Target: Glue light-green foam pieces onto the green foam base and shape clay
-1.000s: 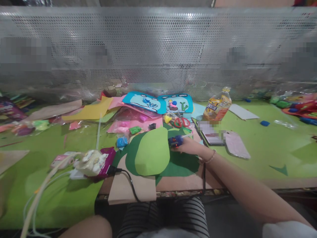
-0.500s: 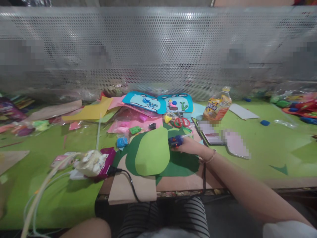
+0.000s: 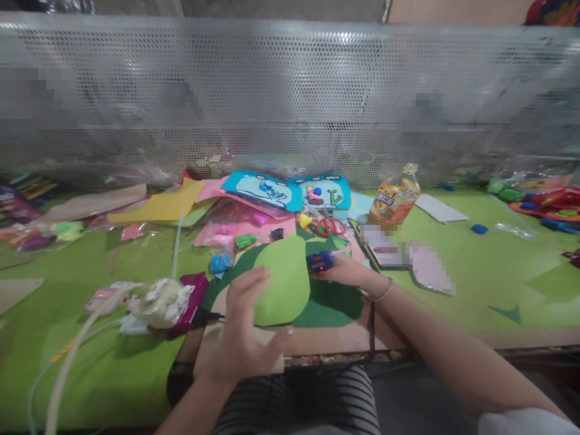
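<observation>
My right hand (image 3: 347,269) is wrapped round a dark blue hot glue gun (image 3: 319,261) with a small red light on it. A pale glue stick appears to jut from its back. My left hand (image 3: 247,323), slightly blurred, is open with thumb and fingers apart, over the left edge of a light green paper cutout (image 3: 286,284). Whether its fingertips touch the cutout I cannot tell. Under that lies a larger dark green paper shape (image 3: 338,302), on a beige sheet at the table's near edge.
Red-handled scissors (image 3: 330,227), clay packets (image 3: 221,263) and a blue decorated paper piece (image 3: 263,190) lie farther back. A bottle (image 3: 395,196) and a phone (image 3: 385,246) are at right. Left stands a power strip (image 3: 158,302) with cables. A perforated metal screen (image 3: 290,90) borders the back.
My left hand has come up from below into view, over the light green cutout. My right hand stays in place with the glue gun. The view has shifted slightly.
</observation>
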`<action>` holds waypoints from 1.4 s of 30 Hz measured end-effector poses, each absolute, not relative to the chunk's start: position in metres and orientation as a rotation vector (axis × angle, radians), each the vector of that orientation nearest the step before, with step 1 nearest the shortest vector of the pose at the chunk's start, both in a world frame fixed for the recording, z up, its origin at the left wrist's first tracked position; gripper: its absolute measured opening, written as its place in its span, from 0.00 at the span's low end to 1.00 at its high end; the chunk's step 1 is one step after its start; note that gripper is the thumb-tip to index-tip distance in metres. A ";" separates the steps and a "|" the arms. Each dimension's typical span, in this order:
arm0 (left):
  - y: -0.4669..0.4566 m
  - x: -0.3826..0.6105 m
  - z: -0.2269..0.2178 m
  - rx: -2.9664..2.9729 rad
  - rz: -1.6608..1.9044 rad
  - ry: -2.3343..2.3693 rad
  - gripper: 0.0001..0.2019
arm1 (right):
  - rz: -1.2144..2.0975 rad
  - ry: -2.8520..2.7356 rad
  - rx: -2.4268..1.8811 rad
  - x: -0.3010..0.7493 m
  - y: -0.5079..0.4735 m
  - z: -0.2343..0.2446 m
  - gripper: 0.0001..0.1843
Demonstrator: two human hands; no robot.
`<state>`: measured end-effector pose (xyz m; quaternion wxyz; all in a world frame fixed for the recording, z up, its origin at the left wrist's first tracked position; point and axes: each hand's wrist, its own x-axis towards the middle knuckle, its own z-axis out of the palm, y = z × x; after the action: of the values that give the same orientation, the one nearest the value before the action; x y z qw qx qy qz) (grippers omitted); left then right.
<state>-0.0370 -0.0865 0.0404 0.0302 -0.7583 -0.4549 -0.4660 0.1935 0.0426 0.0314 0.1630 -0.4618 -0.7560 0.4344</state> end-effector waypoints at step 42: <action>-0.067 -0.046 -0.002 -2.490 -1.369 -2.191 0.23 | 0.810 -2.307 -1.315 0.196 0.039 0.038 0.06</action>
<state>-0.0464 -0.0673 -0.0021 -0.2213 -0.6768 -0.5955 -0.3720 0.1961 0.0391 0.0378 0.1816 -0.4658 -0.8171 0.2870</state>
